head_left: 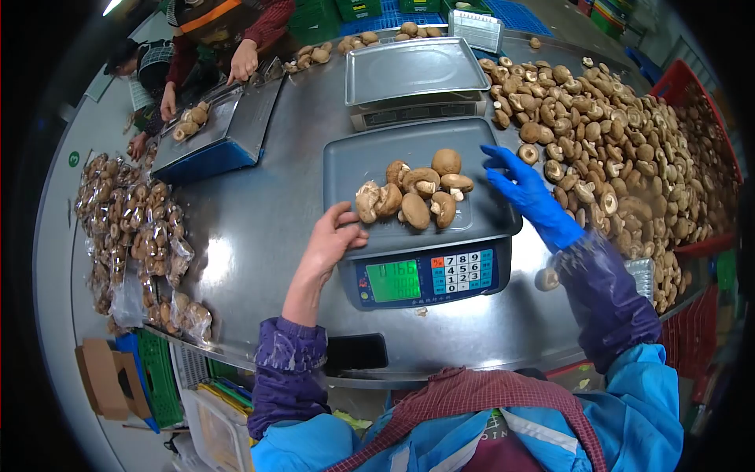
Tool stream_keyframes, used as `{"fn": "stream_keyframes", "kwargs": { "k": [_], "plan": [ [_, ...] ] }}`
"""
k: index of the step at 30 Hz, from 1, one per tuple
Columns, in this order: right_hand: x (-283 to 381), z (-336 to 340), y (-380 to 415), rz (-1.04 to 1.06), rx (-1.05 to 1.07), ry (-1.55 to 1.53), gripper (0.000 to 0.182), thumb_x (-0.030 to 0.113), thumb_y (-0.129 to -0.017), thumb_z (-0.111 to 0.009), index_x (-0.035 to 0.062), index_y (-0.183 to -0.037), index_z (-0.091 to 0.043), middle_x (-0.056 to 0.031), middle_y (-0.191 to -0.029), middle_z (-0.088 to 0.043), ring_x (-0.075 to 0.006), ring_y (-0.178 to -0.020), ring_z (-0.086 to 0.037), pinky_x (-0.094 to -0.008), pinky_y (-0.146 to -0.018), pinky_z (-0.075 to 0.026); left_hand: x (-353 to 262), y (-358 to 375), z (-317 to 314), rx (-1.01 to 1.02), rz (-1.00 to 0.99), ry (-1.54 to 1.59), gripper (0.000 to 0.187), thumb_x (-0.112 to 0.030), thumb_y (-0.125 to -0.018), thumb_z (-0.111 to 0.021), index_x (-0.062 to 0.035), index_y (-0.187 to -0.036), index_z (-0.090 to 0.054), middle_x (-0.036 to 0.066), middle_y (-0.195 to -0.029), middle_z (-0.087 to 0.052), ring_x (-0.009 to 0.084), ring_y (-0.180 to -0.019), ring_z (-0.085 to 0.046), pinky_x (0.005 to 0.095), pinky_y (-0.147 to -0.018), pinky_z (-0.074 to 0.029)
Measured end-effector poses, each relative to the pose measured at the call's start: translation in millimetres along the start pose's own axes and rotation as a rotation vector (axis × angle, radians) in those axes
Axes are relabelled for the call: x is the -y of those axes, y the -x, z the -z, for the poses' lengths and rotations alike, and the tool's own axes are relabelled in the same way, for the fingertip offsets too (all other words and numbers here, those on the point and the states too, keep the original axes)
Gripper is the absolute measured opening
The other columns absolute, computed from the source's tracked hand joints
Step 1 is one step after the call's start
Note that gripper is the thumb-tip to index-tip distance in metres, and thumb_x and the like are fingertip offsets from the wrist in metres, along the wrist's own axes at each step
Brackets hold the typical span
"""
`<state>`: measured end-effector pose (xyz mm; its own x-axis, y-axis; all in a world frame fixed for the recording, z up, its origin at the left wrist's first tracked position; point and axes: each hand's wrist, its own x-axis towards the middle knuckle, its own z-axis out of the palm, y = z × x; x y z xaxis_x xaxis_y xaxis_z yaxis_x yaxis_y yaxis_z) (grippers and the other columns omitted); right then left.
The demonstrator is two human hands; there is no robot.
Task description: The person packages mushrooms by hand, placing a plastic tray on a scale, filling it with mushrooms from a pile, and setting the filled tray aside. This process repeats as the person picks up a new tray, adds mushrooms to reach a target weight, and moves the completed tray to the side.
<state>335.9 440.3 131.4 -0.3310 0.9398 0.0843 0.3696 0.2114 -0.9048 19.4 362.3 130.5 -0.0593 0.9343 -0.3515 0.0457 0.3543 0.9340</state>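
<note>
Several brown shiitake mushrooms [421, 182] lie grouped on the grey tray [464, 228] of a digital scale. The scale's blue front [429, 277] carries a keypad and a lit green display. My bare left hand [333, 237] is at the tray's left front edge, fingers apart and slightly curled, close to the leftmost mushroom [367, 201]. It holds nothing that I can see. At the tray's right side, my right hand [531, 193] in a blue glove has its fingers spread, with nothing in them.
A big heap of loose shiitake [621, 149] covers the right side of the steel table [236, 259]. Behind my scale stands another scale [415, 71]. Bagged mushrooms [141, 236] are piled at left. A dark phone [356, 352] lies near the front edge. A co-worker's hands [244, 60] work at far left.
</note>
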Motion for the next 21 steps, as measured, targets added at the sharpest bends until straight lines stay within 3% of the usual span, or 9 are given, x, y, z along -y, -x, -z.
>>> {"fn": "stream_keyframes", "kwargs": {
  "k": [2, 3, 5, 7, 11, 16, 21],
  "plan": [
    [1.2, -22.5, -16.1, 0.055, 0.006, -0.063, 0.047, 0.023, -0.086, -0.054, 0.0052, -0.126, -0.038, -0.0094, -0.112, -0.053, -0.0134, -0.082, -0.054, -0.0271, -0.073, -0.045, 3.6, -7.8, -8.2, 0.025, -0.002, -0.021, 0.049, 0.006, -0.078, -0.045, 0.0081, -0.125, -0.032, 0.019, -0.113, -0.048, 0.0178, -0.078, -0.059, 0.0239, -0.067, -0.052],
    [-1.3, -32.4, -18.8, 0.051, 0.07, -0.267, 0.052, 0.024, -0.085, -0.055, 0.0047, -0.129, -0.034, -0.0144, -0.116, -0.051, -0.0203, -0.092, -0.056, -0.0302, -0.08, -0.044, 3.4, -11.7, -12.5, 0.051, -0.004, -0.04, 0.048, 0.007, -0.077, -0.045, 0.0085, -0.124, -0.033, 0.018, -0.11, -0.049, 0.0176, -0.076, -0.06, 0.0238, -0.066, -0.052],
    [-7.1, -47.4, -21.5, 0.295, -0.028, 0.123, 0.051, 0.028, -0.084, -0.055, 0.0038, -0.126, -0.037, -0.0171, -0.113, -0.052, -0.026, -0.1, -0.055, -0.0323, -0.084, -0.043, 2.5, -14.4, -20.5, -0.001, 0.002, -0.045, 0.044, 0.01, -0.076, -0.042, 0.009, -0.12, -0.036, 0.017, -0.103, -0.05, 0.0181, -0.071, -0.061, 0.0252, -0.062, -0.053],
    [-4.7, -46.0, -18.8, 0.136, 0.041, 0.115, 0.048, 0.031, -0.084, -0.055, 0.0032, -0.122, -0.042, -0.0179, -0.108, -0.054, -0.0269, -0.098, -0.055, -0.0335, -0.084, -0.043, 6.8, -17.7, -22.8, -0.03, 0.013, -0.005, 0.045, 0.012, -0.077, -0.039, 0.0085, -0.121, -0.033, 0.018, -0.103, -0.05, 0.0199, -0.072, -0.062, 0.026, -0.063, -0.054],
    [-14.7, -49.2, -21.1, 0.167, 0.003, 0.038, 0.043, 0.032, -0.085, -0.053, 0.0033, -0.117, -0.047, -0.0167, -0.103, -0.056, -0.0265, -0.096, -0.055, -0.0333, -0.083, -0.043, 4.0, -16.0, -28.7, -0.058, -0.012, 0.041, 0.048, 0.014, -0.076, -0.036, 0.0074, -0.123, -0.028, 0.019, -0.104, -0.049, 0.0217, -0.073, -0.062, 0.0269, -0.064, -0.055],
    [-12.6, -41.7, -28.6, 0.129, 0.061, -0.081, 0.041, 0.028, -0.089, -0.048, 0.0033, -0.122, -0.044, -0.0109, -0.109, -0.053, -0.0179, -0.1, -0.051, -0.0283, -0.084, -0.042, -1.7, -19.2, -24.7, 0.033, 0.045, 0.282, 0.051, 0.015, -0.077, -0.032, 0.004, -0.126, -0.021, 0.023, -0.11, -0.046, 0.025, -0.075, -0.062, 0.0294, -0.067, -0.056],
    [28.8, -27.8, -32.8, -0.193, 0.069, -0.539, 0.047, 0.038, -0.09, -0.044, 0.0089, -0.126, -0.041, -0.0072, -0.119, -0.047, -0.0158, -0.092, -0.052, -0.0275, -0.077, -0.044, -1.3, -31.1, -2.0, 0.101, -0.011, 0.478, 0.056, 0.016, -0.075, -0.031, 0.0008, -0.128, -0.021, 0.024, -0.114, -0.044, 0.0296, -0.08, -0.061, 0.0339, -0.07, -0.056]
  ]
}}
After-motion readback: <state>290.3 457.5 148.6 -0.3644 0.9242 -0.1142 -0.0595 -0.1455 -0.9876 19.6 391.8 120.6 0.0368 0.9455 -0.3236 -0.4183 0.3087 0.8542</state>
